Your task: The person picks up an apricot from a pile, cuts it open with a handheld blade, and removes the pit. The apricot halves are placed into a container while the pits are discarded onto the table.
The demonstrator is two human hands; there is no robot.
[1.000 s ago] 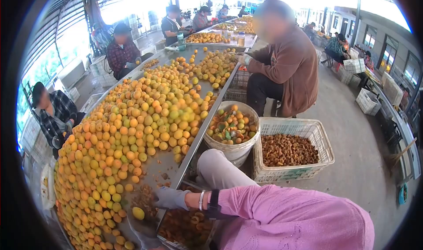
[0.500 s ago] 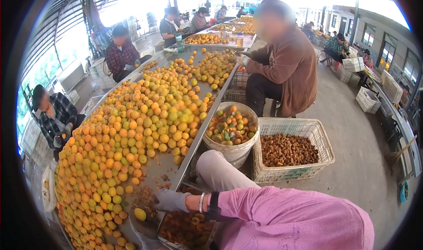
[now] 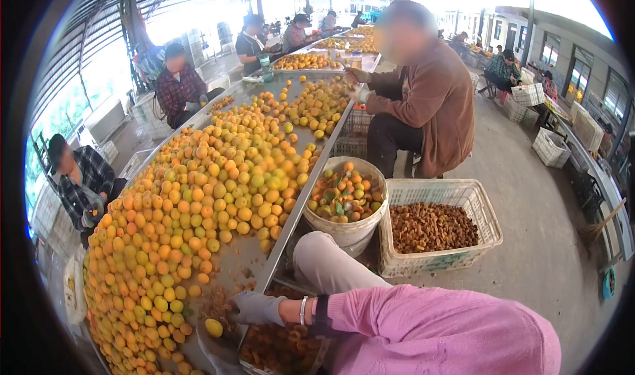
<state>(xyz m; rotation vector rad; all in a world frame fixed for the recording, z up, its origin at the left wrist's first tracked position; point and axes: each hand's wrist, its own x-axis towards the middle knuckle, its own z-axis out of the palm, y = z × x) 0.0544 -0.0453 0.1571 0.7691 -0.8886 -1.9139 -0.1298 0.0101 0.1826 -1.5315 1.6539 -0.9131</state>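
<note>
My right hand [image 3: 256, 307], in a grey glove with a bracelet [image 3: 303, 310] at the wrist, is low over the metal table's edge. Its fingers look curled together, and what they hold, if anything, is hidden. Beside the fingertips is a single yellow apricot [image 3: 213, 327], with brown scraps [image 3: 217, 303] on the metal around it. A pale, blurred shape just below that apricot may be my left hand [image 3: 213, 352]; its fingers cannot be made out. Under my right wrist stands a crate of orange-brown apricot pieces [image 3: 281, 345]. The large apricot heap [image 3: 211, 190] spreads beyond my hands.
A white bucket [image 3: 354, 233] of apricots and leaves and a crate [image 3: 440, 266] of brown pits stand right of the table [image 3: 281, 249]. A person in a brown jacket [image 3: 433, 104] sits beyond them. Other people sit along the table's left side.
The view has shifted slightly. My right hand stays in nearly the same place beside the yellow apricot. The hands of the person in brown have moved a little apart.
</note>
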